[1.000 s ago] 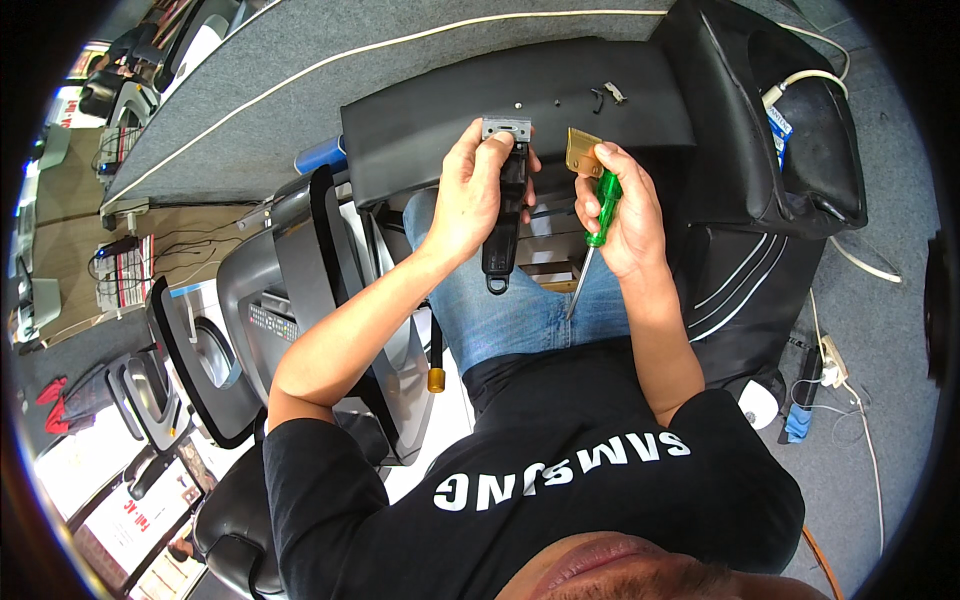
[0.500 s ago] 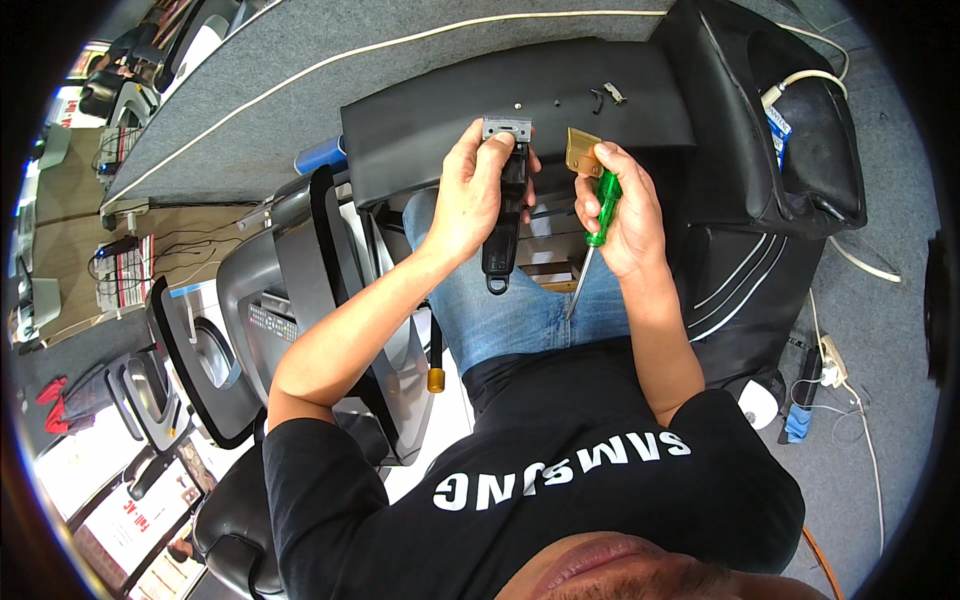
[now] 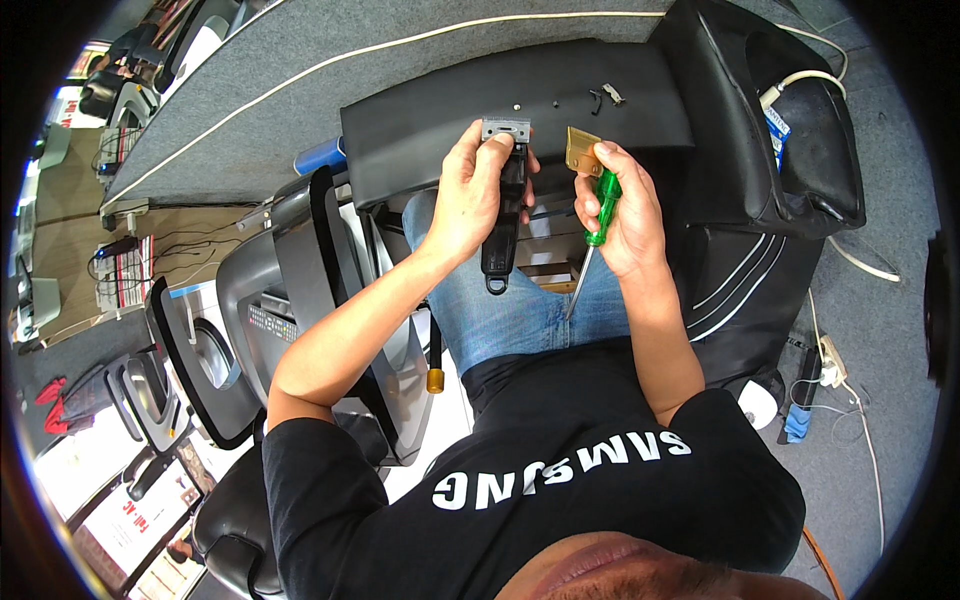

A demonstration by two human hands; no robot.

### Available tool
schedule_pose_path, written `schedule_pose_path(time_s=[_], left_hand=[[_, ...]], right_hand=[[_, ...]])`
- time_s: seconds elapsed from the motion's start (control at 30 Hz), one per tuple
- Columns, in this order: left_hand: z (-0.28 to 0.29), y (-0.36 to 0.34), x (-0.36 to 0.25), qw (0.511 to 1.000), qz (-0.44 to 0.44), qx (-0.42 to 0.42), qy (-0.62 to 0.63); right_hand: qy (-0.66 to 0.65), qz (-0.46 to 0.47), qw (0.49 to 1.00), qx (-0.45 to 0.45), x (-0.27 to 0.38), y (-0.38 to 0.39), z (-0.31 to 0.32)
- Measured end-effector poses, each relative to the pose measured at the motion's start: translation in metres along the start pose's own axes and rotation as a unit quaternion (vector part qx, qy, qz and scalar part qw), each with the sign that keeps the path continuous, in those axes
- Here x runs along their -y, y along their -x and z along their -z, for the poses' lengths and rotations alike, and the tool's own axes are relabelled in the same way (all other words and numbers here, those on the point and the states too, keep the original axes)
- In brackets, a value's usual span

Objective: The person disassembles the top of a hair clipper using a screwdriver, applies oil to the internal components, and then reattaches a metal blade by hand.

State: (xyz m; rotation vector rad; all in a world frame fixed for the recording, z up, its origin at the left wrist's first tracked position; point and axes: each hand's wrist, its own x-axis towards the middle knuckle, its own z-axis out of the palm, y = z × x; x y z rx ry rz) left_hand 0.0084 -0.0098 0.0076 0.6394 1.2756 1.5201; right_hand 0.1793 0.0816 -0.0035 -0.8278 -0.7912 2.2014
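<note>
My left hand [image 3: 470,195] is wrapped round a black hair clipper [image 3: 500,248], its thumb pressed near the toothed silver blade [image 3: 506,127] at the far end. The clipper's hanging loop points back toward my lap. In my right hand [image 3: 634,218] is a screwdriver [image 3: 607,200] with a green see-through handle, its shaft slanting down over my jeans. Thumb and fingers of that same hand also pinch a gold-coloured metal plate [image 3: 582,150], apart from the clipper. Beyond both hands, small loose parts [image 3: 612,94] and a tiny screw-like piece [image 3: 517,107] lie on the black padded surface [image 3: 430,130].
A black padded armrest piece [image 3: 740,150] rises at the right, holding a blue-and-white packet [image 3: 777,135] and a white cable. Black salon-type chair parts [image 3: 300,250] stand at the left. A power strip [image 3: 830,360] with cords lies on the grey carpet [image 3: 870,300].
</note>
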Motion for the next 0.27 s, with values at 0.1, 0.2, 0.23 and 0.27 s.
schedule_pose_path(time_s=[0.1,0.2,0.23,0.27], left_hand=[[-0.0002,0.0001,-0.0001,1.000,-0.001,-0.001,-0.002],[-0.0002,0.0000,-0.0004,1.000,0.000,-0.001,-0.002],[-0.0002,0.0000,-0.0002,1.000,0.000,-0.001,-0.001],[-0.0003,0.0000,0.0001,1.000,0.000,-0.001,0.000]], right_hand=[[-0.001,-0.002,1.000,-0.001,-0.0004,-0.0003,0.0006],[-0.002,-0.002,1.000,-0.003,-0.0004,0.0002,0.0001],[-0.001,-0.001,1.000,-0.003,-0.0003,0.0004,-0.0001],[-0.001,-0.002,1.000,0.000,-0.0003,0.0003,-0.0001]])
